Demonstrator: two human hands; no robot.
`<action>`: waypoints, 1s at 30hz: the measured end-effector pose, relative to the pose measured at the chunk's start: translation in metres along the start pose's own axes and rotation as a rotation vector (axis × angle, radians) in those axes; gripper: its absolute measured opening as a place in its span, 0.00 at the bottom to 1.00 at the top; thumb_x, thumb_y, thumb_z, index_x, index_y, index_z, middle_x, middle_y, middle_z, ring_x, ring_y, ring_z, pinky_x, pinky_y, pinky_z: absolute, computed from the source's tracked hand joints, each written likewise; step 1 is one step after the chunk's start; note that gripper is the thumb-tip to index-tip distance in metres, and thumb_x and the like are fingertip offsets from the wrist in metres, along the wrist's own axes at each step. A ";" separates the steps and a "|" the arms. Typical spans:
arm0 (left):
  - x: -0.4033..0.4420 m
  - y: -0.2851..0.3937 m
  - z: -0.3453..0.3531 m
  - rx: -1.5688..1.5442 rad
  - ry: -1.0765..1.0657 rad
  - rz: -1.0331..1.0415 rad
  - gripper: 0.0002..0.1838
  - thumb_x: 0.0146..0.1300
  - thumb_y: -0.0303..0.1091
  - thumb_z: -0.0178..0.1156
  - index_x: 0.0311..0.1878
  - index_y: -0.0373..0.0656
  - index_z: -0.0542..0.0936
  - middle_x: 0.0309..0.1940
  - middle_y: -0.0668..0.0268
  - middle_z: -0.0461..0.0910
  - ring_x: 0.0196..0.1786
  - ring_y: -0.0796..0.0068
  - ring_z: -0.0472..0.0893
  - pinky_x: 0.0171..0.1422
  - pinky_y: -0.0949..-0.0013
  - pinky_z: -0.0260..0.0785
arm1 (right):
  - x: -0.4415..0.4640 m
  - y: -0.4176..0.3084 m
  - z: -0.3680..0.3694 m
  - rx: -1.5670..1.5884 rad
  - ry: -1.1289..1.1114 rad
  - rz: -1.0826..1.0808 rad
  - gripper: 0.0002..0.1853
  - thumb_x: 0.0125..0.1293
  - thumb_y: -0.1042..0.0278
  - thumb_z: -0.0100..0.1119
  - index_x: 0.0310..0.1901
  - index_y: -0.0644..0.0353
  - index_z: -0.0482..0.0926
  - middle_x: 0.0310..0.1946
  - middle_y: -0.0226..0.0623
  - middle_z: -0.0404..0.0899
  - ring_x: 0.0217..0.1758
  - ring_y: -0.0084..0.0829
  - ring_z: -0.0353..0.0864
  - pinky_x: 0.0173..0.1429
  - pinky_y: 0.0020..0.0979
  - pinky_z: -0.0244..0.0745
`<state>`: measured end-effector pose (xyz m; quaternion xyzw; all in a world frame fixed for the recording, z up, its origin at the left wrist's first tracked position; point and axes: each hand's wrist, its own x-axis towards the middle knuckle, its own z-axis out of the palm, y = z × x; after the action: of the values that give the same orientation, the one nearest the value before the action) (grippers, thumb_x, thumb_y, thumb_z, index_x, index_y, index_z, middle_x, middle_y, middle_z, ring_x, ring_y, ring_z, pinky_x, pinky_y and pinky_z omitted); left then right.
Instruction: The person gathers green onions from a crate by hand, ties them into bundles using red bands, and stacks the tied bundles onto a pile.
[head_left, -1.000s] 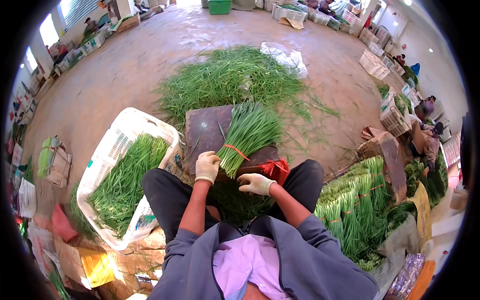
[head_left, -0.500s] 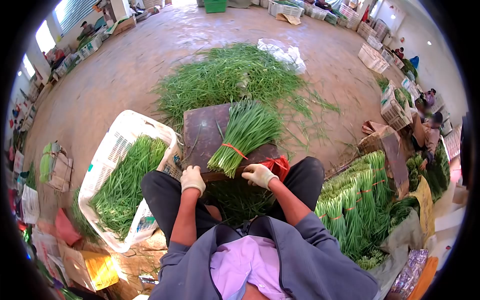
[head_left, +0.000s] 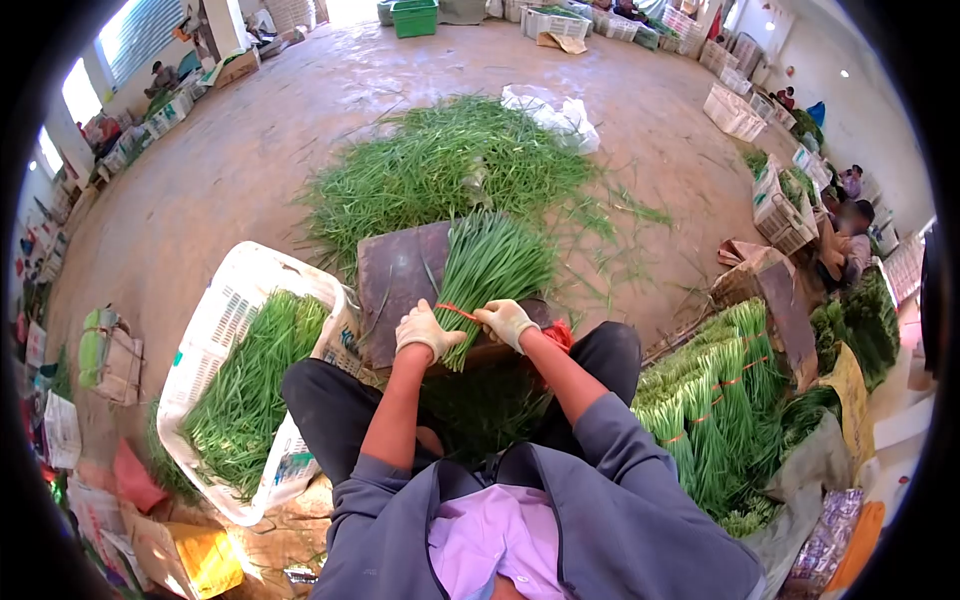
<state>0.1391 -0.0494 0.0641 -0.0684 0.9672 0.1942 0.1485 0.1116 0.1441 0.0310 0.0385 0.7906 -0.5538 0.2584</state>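
A bundle of green chives lies slanted on a dark wooden block, its pale cut ends toward me. An orange-red band circles it near those ends. My left hand, in a pale glove, is closed against the bundle's left side just below the band. On the other side my right hand, gloved too, has its fingers closed at the bundle's right edge beside the band. Its fingertips are partly hidden against the stalks.
A white plastic crate of loose chives stands at my left. Beyond the block spreads a heap of loose green leaves with a white plastic bag. Several banded bundles stand at my right. A person sits farther right.
Both hands have moved from the block's near edge up onto the bundle, one on each side by the band. The view has shifted slightly.
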 end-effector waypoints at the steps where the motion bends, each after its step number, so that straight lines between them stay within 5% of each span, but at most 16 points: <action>1: 0.005 0.002 0.002 -0.005 -0.002 0.003 0.60 0.42 0.62 0.76 0.71 0.32 0.62 0.63 0.45 0.74 0.65 0.51 0.75 0.68 0.58 0.69 | -0.001 -0.003 -0.002 -0.004 0.004 0.002 0.16 0.69 0.55 0.60 0.39 0.63 0.81 0.25 0.34 0.81 0.22 0.25 0.79 0.28 0.30 0.74; 4: 0.018 0.004 0.015 0.025 -0.161 -0.052 0.65 0.37 0.64 0.78 0.72 0.30 0.60 0.64 0.46 0.74 0.66 0.51 0.75 0.69 0.59 0.69 | -0.008 -0.009 -0.004 -0.023 -0.020 0.077 0.22 0.69 0.50 0.61 0.47 0.65 0.79 0.27 0.34 0.80 0.19 0.23 0.75 0.25 0.25 0.70; 12: 0.006 0.014 0.039 0.090 -0.034 -0.100 0.70 0.35 0.64 0.79 0.74 0.32 0.54 0.61 0.53 0.74 0.62 0.56 0.76 0.64 0.60 0.71 | 0.008 -0.006 0.010 0.234 -0.185 0.037 0.12 0.67 0.59 0.61 0.34 0.60 0.82 0.20 0.26 0.73 0.18 0.18 0.67 0.23 0.23 0.61; 15: -0.004 0.022 0.055 0.221 0.168 -0.022 0.56 0.40 0.56 0.79 0.67 0.35 0.62 0.51 0.56 0.75 0.54 0.59 0.79 0.56 0.59 0.73 | 0.019 -0.009 0.006 0.563 -0.091 0.017 0.09 0.67 0.65 0.62 0.32 0.59 0.79 0.19 0.24 0.70 0.15 0.16 0.61 0.19 0.22 0.52; 19: -0.002 0.015 0.077 0.238 0.309 0.024 0.45 0.38 0.50 0.79 0.58 0.41 0.67 0.47 0.60 0.74 0.52 0.60 0.77 0.55 0.59 0.70 | 0.031 0.002 -0.017 0.777 0.061 0.050 0.09 0.68 0.64 0.61 0.33 0.59 0.80 0.18 0.24 0.70 0.14 0.17 0.61 0.18 0.23 0.55; 20: 0.000 0.010 0.082 0.260 0.415 0.073 0.33 0.49 0.42 0.70 0.56 0.41 0.68 0.44 0.62 0.73 0.49 0.62 0.76 0.54 0.60 0.68 | 0.031 0.007 -0.020 0.769 0.065 0.053 0.09 0.68 0.64 0.61 0.33 0.59 0.80 0.18 0.24 0.70 0.14 0.17 0.61 0.18 0.23 0.55; 21: 0.002 0.010 0.082 0.280 0.524 0.122 0.21 0.59 0.34 0.60 0.54 0.42 0.70 0.41 0.64 0.72 0.46 0.64 0.75 0.53 0.61 0.67 | 0.025 0.003 -0.024 0.607 0.054 0.046 0.09 0.68 0.63 0.62 0.34 0.60 0.81 0.19 0.24 0.71 0.14 0.17 0.62 0.18 0.23 0.55; 24: -0.002 0.011 0.089 0.316 0.628 0.155 0.14 0.63 0.30 0.51 0.53 0.41 0.71 0.40 0.64 0.71 0.45 0.66 0.72 0.53 0.62 0.65 | 0.012 -0.009 -0.034 0.177 0.045 0.067 0.13 0.66 0.58 0.65 0.37 0.62 0.83 0.22 0.31 0.79 0.20 0.26 0.75 0.23 0.28 0.67; 26: -0.004 0.015 0.092 0.340 0.648 0.152 0.15 0.64 0.31 0.51 0.53 0.41 0.71 0.40 0.64 0.71 0.45 0.66 0.72 0.53 0.62 0.65 | 0.008 -0.018 -0.032 -0.433 0.452 -0.488 0.14 0.62 0.56 0.67 0.39 0.61 0.85 0.28 0.40 0.84 0.32 0.38 0.84 0.37 0.36 0.77; 27: -0.006 0.019 0.093 0.369 0.668 0.155 0.15 0.64 0.31 0.51 0.53 0.41 0.72 0.40 0.63 0.71 0.45 0.66 0.72 0.54 0.62 0.65 | 0.005 -0.034 -0.030 -0.413 0.393 -0.434 0.15 0.59 0.55 0.67 0.39 0.59 0.85 0.34 0.45 0.85 0.43 0.45 0.84 0.49 0.40 0.77; 30: -0.008 0.023 0.099 0.374 0.599 0.135 0.20 0.64 0.32 0.52 0.59 0.39 0.71 0.46 0.62 0.71 0.51 0.63 0.71 0.62 0.60 0.63 | 0.031 -0.036 -0.007 -0.599 0.265 -0.426 0.15 0.59 0.54 0.66 0.36 0.59 0.86 0.36 0.47 0.85 0.43 0.47 0.84 0.48 0.42 0.78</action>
<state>0.1682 0.0111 -0.0122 -0.0298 0.9890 -0.0052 -0.1448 0.0702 0.1302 0.0496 -0.1322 0.9341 -0.3301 0.0330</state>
